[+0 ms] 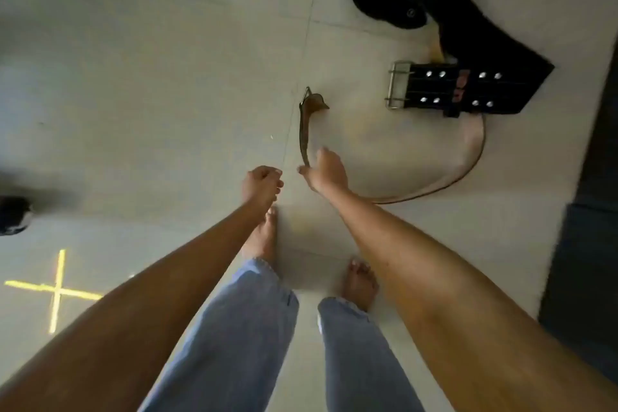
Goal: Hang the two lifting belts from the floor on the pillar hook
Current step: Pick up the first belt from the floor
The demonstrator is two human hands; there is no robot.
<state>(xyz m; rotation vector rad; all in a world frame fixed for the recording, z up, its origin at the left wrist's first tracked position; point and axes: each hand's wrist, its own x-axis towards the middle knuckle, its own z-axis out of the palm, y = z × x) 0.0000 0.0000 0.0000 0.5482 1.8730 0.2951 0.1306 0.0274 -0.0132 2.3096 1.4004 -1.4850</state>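
Note:
Two lifting belts lie on the tiled floor ahead of me. The brown leather belt curves in an arc from the right round to my right hand, which pinches it near its raised pointed end. The black belt lies further off at the upper right, folded, with a silver buckle and rivets. My left hand hangs beside the right one with its fingers curled and nothing in it. No pillar hook is in view.
My bare feet and blue jeans are below the hands. A yellow cross is marked on the floor at the left. A dark mat or panel runs along the right edge. A dark object sits at the far left.

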